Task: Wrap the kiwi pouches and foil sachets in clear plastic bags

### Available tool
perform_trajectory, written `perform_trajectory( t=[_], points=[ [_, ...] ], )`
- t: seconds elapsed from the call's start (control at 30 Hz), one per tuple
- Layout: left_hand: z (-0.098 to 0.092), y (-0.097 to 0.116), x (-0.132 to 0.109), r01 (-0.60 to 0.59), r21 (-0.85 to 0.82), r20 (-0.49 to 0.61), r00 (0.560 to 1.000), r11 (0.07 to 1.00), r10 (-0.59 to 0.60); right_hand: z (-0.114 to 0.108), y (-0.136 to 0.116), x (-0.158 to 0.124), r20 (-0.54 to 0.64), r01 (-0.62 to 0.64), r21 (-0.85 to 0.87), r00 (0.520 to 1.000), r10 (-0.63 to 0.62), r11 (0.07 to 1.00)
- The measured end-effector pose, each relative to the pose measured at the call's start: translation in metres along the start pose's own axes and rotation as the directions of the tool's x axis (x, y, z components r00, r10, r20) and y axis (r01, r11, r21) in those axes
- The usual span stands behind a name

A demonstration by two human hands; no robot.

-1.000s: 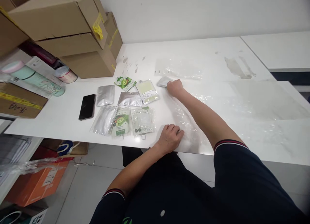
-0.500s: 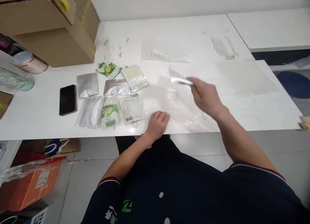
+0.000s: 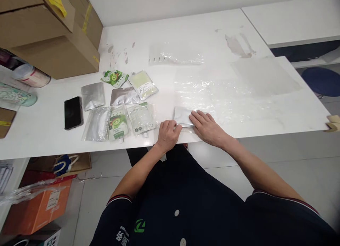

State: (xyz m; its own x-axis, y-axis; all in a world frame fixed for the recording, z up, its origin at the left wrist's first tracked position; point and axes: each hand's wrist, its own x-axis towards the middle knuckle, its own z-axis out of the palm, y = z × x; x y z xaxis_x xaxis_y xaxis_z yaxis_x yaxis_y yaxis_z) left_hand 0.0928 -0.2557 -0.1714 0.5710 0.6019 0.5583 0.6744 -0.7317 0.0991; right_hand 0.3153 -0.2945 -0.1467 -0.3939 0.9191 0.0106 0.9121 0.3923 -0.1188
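Observation:
A silver foil pouch (image 3: 182, 116) lies on a clear plastic bag (image 3: 212, 93) near the front edge of the white table (image 3: 186, 29). My right hand (image 3: 208, 127) rests flat on the pouch's right end, fingers stretched out. My left hand (image 3: 168, 134) has its fingers curled at the pouch's left corner and the bag's edge. To the left lie several pouches: silver ones (image 3: 92, 95), a kiwi-printed one (image 3: 117, 123), a pale green one (image 3: 143, 83) and a small kiwi sachet (image 3: 114, 77).
A black phone (image 3: 72, 112) lies left of the pouches. Cardboard boxes (image 3: 47, 29) are stacked at the back left, with tins and a mint bottle (image 3: 16, 95) beside them. Another clear bag (image 3: 176, 56) lies further back. An orange box (image 3: 37, 207) stands on the floor.
My right hand took a silver pouch from the far side of the bag, carried it through the air toward me and laid it down by my left hand. The view tilted down.

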Motion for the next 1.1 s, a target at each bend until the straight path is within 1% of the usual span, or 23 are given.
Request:
perform_trajectory(
  t=[0.07,0.17,0.23,0.33,0.37,0.4,0.47,0.53,0.57,0.63,0.67,0.73,0.8,0.87,0.9,0.93,0.97,1.0,1.03,1.07,1.1],
  points=[
    [0.0,-0.002,0.002,-0.03,-0.068,0.035,0.999,0.997,0.033,0.001,0.005,-0.001,0.018,0.046,0.065,0.999,-0.047,0.997],
    [0.0,-0.006,0.004,-0.103,-0.178,0.117,0.985,0.979,0.125,0.004,0.014,-0.007,0.019,0.106,0.172,0.994,-0.111,0.979],
    [-0.005,-0.008,0.007,-0.115,-0.211,0.134,0.98,0.971,0.145,0.004,0.017,-0.012,-0.039,0.129,0.234,0.992,-0.123,0.964],
    [-0.026,-0.008,0.016,-0.064,-0.256,0.15,0.983,0.964,0.105,-0.006,0.018,-0.021,-0.139,0.13,0.364,0.987,-0.084,0.922],
    [-0.035,-0.008,0.021,-0.034,-0.291,0.174,0.981,0.956,0.088,-0.012,0.017,-0.023,-0.152,0.116,0.422,0.987,-0.056,0.899],
    [-0.043,-0.008,0.027,0.004,-0.33,0.207,0.976,0.944,0.068,-0.019,0.017,-0.023,-0.141,0.088,0.483,0.99,-0.022,0.871],
    [-0.057,-0.011,0.041,0.116,-0.404,0.287,0.958,0.907,0.005,-0.034,0.018,-0.018,-0.06,-0.009,0.591,0.997,0.055,0.807],
    [-0.063,-0.017,0.054,0.269,-0.447,0.374,0.923,0.853,-0.096,-0.046,0.022,-0.005,0.046,-0.132,0.649,0.99,0.135,0.749],
    [-0.062,-0.021,0.06,0.349,-0.45,0.412,0.898,0.822,-0.155,-0.049,0.025,0.004,0.091,-0.185,0.666,0.982,0.167,0.723],
    [-0.053,-0.03,0.07,0.477,-0.425,0.463,0.845,0.769,-0.269,-0.051,0.034,0.024,0.149,-0.254,0.689,0.966,0.21,0.679],
    [-0.047,-0.035,0.073,0.524,-0.4,0.475,0.82,0.752,-0.319,-0.05,0.038,0.034,0.17,-0.275,0.698,0.961,0.22,0.661],
    [-0.034,-0.041,0.077,0.576,-0.335,0.483,0.785,0.746,-0.389,-0.044,0.046,0.053,0.209,-0.304,0.706,0.952,0.222,0.64],
    [-0.022,-0.045,0.079,0.589,-0.246,0.491,0.76,0.77,-0.425,-0.037,0.049,0.067,0.246,-0.333,0.678,0.943,0.225,0.656],
    [-0.013,-0.045,0.08,0.58,-0.133,0.499,0.74,0.803,-0.452,-0.033,0.047,0.076,0.272,-0.371,0.589,0.928,0.255,0.718],
    [-0.01,-0.045,0.081,0.576,-0.075,0.499,0.728,0.814,-0.469,-0.031,0.044,0.077,0.252,-0.382,0.51,0.923,0.291,0.771],
    [-0.006,-0.045,0.081,0.575,-0.025,0.495,0.718,0.818,-0.489,-0.031,0.04,0.077,0.19,-0.38,0.409,0.925,0.33,0.83],
    [-0.003,-0.044,0.081,0.575,0.01,0.487,0.712,0.818,-0.506,-0.031,0.035,0.074,0.093,-0.357,0.301,0.934,0.346,0.884],
    [0.0,-0.044,0.081,0.576,0.029,0.476,0.711,0.817,-0.518,-0.031,0.031,0.07,-0.013,-0.307,0.203,0.949,0.316,0.93],
    [0.002,-0.044,0.081,0.575,0.034,0.463,0.716,0.817,-0.523,-0.031,0.028,0.065,-0.095,-0.227,0.128,0.966,0.24,0.965],
    [0.005,-0.045,0.081,0.572,0.027,0.451,0.725,0.82,-0.521,-0.03,0.025,0.059,-0.132,-0.125,0.086,0.982,0.136,0.988],
    [0.007,-0.046,0.081,0.566,0.013,0.443,0.735,0.824,-0.513,-0.027,0.024,0.053,-0.122,-0.013,0.08,0.992,0.023,0.997]
  ],
)
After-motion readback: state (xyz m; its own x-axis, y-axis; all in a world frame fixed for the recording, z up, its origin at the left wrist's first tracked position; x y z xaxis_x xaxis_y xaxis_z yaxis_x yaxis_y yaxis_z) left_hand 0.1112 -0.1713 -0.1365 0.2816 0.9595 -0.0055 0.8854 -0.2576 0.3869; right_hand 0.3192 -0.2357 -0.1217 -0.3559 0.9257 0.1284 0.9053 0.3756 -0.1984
